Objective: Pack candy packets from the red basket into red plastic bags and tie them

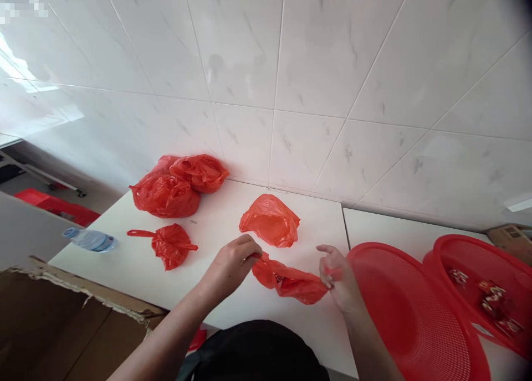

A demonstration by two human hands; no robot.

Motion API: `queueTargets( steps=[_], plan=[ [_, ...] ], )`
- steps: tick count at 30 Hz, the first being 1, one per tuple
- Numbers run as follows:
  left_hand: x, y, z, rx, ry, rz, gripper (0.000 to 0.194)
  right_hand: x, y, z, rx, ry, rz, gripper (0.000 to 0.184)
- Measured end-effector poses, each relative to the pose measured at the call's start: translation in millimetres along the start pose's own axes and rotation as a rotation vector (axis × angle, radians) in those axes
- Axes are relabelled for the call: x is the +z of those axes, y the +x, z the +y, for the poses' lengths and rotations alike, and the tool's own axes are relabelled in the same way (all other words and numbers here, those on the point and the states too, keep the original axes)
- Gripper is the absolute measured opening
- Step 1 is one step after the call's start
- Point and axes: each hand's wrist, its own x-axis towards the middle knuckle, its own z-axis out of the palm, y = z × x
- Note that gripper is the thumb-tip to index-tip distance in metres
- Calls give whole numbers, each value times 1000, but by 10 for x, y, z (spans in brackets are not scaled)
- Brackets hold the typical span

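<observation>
A small red plastic bag (291,281) is stretched between my two hands just above the white table (224,215). My left hand (230,264) pinches its left end with closed fingers. My right hand (338,278) grips its right end, fingers curled. Something patterned shows inside the bag. Behind it lies another red bag (270,220), puffed and open-mouthed. To the left sits a small tied red bag (168,245), and farther back a pile of red bags (178,184) against the wall.
A large red mesh basket (411,314) stands upturned or tilted at my right, with a second red basket (482,292) holding several wrapped items behind it. A water bottle (89,240) lies at the table's left edge. A torn cardboard box (62,314) stands at lower left. Tiled wall behind.
</observation>
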Motion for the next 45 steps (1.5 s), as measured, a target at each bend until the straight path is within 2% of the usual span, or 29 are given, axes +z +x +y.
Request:
queueTargets(
  steps=[2, 3, 5, 7, 9, 11, 13, 14, 16, 18, 21, 25, 28, 30, 32, 35, 37, 39, 42, 45],
  plan=[
    [87, 56, 128, -7, -167, -40, 22, 208, -84, -66, 46, -182, -157, 49],
    [146, 80, 178, -13, -244, -64, 21, 311, -118, -83, 73, -265, -245, 52],
    [278, 115, 239, -25, -386, -127, 20, 485, -150, -76, 113, -381, -387, 35],
    [404, 127, 248, -33, -493, -177, 21, 592, -120, -19, 129, -431, -433, 9],
    [507, 113, 210, -18, -496, -155, 25, 627, -41, 68, 139, -439, -354, 3],
    [593, 86, 136, 57, -375, -109, 32, 614, 52, 160, 180, -469, -230, 7],
    [683, 61, 37, 175, -204, -133, 41, 587, 128, 240, 222, -510, -162, 10],
    [733, 54, -17, 226, -122, -166, 43, 573, 155, 273, 229, -523, -167, 8],
    [838, 55, -131, 266, -1, -213, 35, 540, 186, 325, 217, -517, -241, 6],
    [924, 72, -242, 224, 47, -222, 20, 484, 192, 356, 208, -488, -319, 7],
    [971, 104, -378, 72, -12, -202, 21, 332, 166, 366, 216, -402, -403, 8],
    [969, 118, -479, -118, -168, -163, 13, 119, 87, 361, 208, -221, -480, 36],
    [1015, 115, -504, -200, -291, -225, 9, 72, 38, 388, 227, -186, -461, 49],
    [1053, 115, -503, -277, -329, -310, 9, 89, 30, 426, 212, -251, -415, 41],
    [1075, 117, -491, -336, -331, -345, 7, 115, 43, 479, 162, -358, -361, 39],
    [1067, 110, -462, -339, -328, -315, 4, 145, 88, 580, 96, -567, -196, 43],
    [1055, 98, -446, -314, -331, -303, 3, 164, 122, 644, 85, -712, -95, 28],
    [1051, 82, -443, -283, -329, -298, 2, 191, 145, 685, 80, -774, -62, 17],
    [1056, 60, -468, -262, -300, -290, 2, 223, 146, 686, 83, -666, -81, 21],
    [1044, 40, -507, -244, -233, -274, 3, 198, 125, 642, 148, -423, -155, 30]
  ],
)
